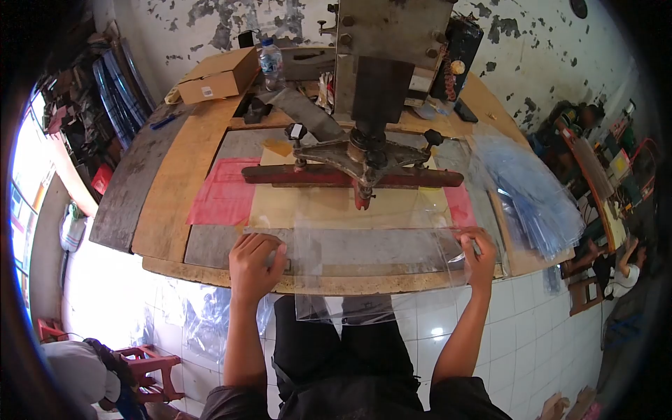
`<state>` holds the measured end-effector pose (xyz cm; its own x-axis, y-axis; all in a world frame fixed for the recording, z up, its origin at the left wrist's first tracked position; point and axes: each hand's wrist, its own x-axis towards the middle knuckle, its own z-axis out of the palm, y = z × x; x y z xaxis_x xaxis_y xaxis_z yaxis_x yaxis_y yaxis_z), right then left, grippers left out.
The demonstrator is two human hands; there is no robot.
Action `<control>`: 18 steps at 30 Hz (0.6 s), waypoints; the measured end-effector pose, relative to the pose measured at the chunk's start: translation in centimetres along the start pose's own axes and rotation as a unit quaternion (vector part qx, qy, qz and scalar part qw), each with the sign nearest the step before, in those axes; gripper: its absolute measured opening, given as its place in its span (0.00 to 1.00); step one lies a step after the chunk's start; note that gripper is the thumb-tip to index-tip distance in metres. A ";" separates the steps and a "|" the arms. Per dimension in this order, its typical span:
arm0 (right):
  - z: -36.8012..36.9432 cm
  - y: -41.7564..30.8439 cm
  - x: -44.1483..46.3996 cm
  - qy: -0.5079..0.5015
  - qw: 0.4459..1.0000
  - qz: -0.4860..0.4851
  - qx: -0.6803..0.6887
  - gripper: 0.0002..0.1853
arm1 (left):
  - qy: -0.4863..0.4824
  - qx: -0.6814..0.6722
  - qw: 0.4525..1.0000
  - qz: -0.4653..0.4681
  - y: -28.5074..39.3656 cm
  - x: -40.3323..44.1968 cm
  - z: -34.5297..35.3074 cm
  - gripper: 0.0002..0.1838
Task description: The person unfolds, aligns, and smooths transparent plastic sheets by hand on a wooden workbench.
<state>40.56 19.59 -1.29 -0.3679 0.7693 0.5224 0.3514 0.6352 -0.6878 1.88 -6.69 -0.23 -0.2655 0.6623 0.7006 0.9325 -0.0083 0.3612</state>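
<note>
A large clear plastic sheet (pixel 378 262) spans the front of the worktable and hangs over its edge above my lap. My right hand (pixel 477 257) pinches the right side of this sheet between thumb and fingers. At the table's front edge, just left of the sheet, is my left hand (pixel 256 267), its fingers curled inward; whether anything is in them is hidden. Beyond both hands stands a press with a red crossbar (pixel 322 175), raised over a yellowish mat (pixel 280 210). Pink pieces (pixel 222 190) lie at the mat's sides.
A stack of clear plastic sheets (pixel 528 192) lies to the right. Behind are a cardboard box (pixel 218 75), a water bottle (pixel 271 64) and a phone (pixel 465 110). A red stool (pixel 157 371) and a person (pixel 77 378) are at lower left; another person (pixel 623 273) sits at right.
</note>
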 end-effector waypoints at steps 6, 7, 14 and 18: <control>0.1 0.1 -0.1 0.005 1.000 0.006 -0.012 0.10 | 0.006 0.000 1.000 -0.007 0.3 0.2 0.0 0.05; 0.0 0.0 -0.1 0.005 1.000 0.005 -0.009 0.10 | 0.006 0.002 1.000 -0.006 0.2 0.2 0.0 0.05; 0.0 -0.4 -0.1 0.018 1.000 -0.015 -0.016 0.10 | 0.005 0.002 1.000 -0.008 0.2 0.1 0.1 0.05; 0.1 -0.4 -0.2 0.027 0.999 -0.019 -0.020 0.10 | 0.004 0.000 1.000 -0.008 0.2 0.2 0.1 0.04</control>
<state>40.39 19.21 -1.22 -0.3351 0.7462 0.5752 0.3731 0.6657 -0.6463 2.01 -6.46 -0.12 -0.2822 0.6565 0.6996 0.9282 0.0025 0.3721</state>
